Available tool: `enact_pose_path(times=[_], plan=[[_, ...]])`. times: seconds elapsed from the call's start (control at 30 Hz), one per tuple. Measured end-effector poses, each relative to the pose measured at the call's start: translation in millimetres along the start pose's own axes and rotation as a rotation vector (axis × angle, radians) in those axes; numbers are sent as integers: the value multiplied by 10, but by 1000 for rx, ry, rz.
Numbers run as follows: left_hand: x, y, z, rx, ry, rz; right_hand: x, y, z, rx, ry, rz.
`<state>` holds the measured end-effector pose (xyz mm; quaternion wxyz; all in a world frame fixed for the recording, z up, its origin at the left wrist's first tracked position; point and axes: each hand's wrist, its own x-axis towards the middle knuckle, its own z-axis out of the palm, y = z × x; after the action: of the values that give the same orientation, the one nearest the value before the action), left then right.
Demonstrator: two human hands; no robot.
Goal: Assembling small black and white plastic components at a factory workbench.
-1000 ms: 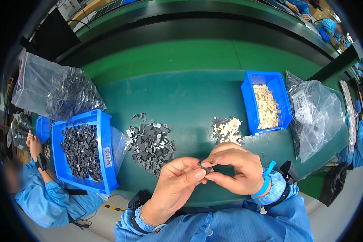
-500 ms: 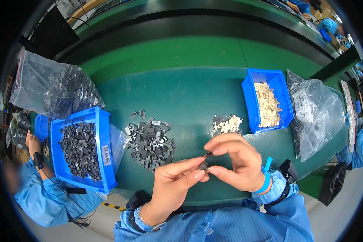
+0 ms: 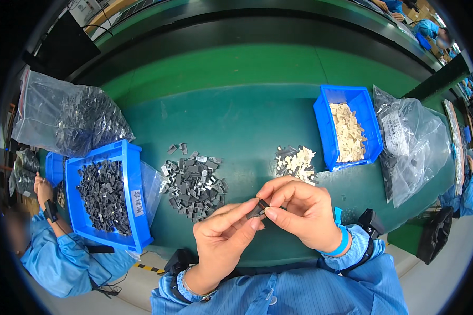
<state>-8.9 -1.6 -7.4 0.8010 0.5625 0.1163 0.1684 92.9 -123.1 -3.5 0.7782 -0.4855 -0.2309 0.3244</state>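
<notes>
The small, held plastic piece (image 3: 256, 210) is black to dark grey; the smooth tabletop (image 3: 220, 118) is deep blue-green. The large rectangular plastic bin (image 3: 133, 176) at left is bright blue, its small plastic parts (image 3: 104, 194) dark grey. The smaller rectangular plastic bin (image 3: 328, 128) at right is likewise blue, its flat parts (image 3: 347, 134) cream. The loose left pile (image 3: 194, 184) is dark grey flecked with white; the loose right pile (image 3: 298, 163) mixes cream and black. The cloth smock (image 3: 320, 291) is blue, finely striped.

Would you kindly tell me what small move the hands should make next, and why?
Probably a gentle press with the right hand while the left hand steadies the small dark piece: the fingertips of both hands meet at it, so neither needs to reach. Its finer details are too small to tell, so light pressure seems wiser.
</notes>
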Motion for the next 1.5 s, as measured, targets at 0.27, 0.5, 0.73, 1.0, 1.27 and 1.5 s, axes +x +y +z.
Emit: enact_pose_path(times=[0.27,0.5,0.73,1.0,1.27,1.5], plan=[[-1,-6,4,30,7,16,2,20,-15,-41,-14,0],[-1,-25,-13,55,-3,23,2,27,-20,-78,-8,-1],[-4,-29,2,16,4,7,3,38,-12,-164,21,-37],[-7,-9,32,-57,-1,-36,11,22,-28,-238,2,-63],[3,-13,51,-74,-30,-47,42,13,-71,-233,-57,-25],[-6,52,19,-261,-44,-137,37,-63,-70,68,-89,174]])
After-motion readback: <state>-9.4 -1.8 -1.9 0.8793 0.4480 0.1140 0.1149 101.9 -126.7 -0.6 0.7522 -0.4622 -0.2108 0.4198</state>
